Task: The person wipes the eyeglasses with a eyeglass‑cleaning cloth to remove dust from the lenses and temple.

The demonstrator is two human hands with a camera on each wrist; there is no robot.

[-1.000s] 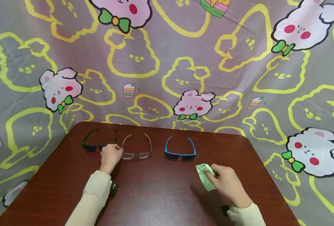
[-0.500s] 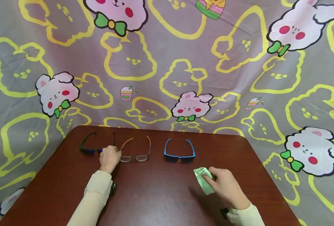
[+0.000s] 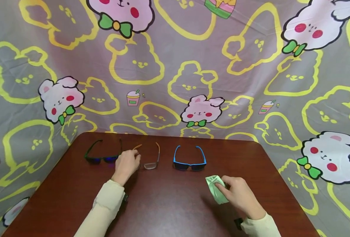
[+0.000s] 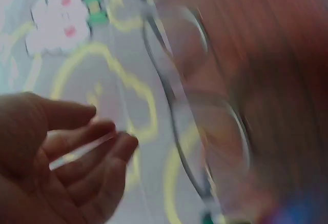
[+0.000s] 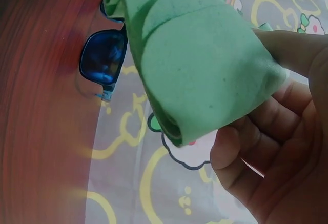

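Observation:
My left hand [image 3: 126, 167] is over the left part of a pair of clear eyeglasses [image 3: 150, 166] with orange-tipped temples, hiding the left lens in the head view. In the left wrist view its fingers [image 4: 110, 155] are loosely bent, thumb apart from them, nothing between; the eyeglasses [image 4: 171, 98] appear blurred beyond the fingertips. Right of centre, my right hand [image 3: 241, 195] pinches a folded green cloth [image 3: 217, 191] between thumb and fingers, raised over the table. The cloth [image 5: 195, 65] fills much of the right wrist view.
Dark-framed sunglasses [image 3: 111, 159] with blue-purple lenses lie left of the left hand. Blue-framed sunglasses [image 3: 189, 166] lie at centre right, beyond the cloth. All rest on a brown wooden table [image 3: 169, 204], with a patterned curtain [image 3: 151, 59] behind and at both sides.
My left hand has shifted right, from the gap beside the dark sunglasses to over the clear eyeglasses' left side, uncovering the dark pair's right lens. The right hand keeps its grip on the cloth.

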